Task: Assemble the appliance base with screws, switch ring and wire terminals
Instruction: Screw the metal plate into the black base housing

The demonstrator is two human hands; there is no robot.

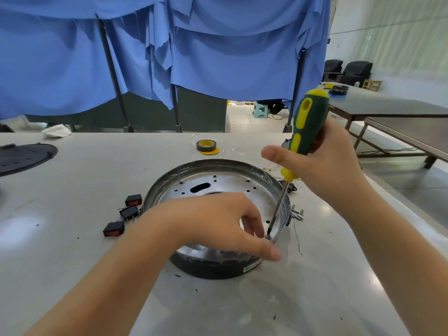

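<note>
Right hand (322, 161) grips the screwdriver (304, 137); left hand (218, 221) fingertips pinch the screw (268, 236) (barely visible). A tilted tip may slip out, skidding across the base (201, 267)

Right hand (322, 163) gripping green-yellow screwdriver (306, 132), tip seated on screw (268, 236) inside round metal base (218, 187). Left hand (218, 224) over base interior, fingers at screw. Three rocker switches (126, 213) left of base; tape roll (206, 146) behind.
</note>
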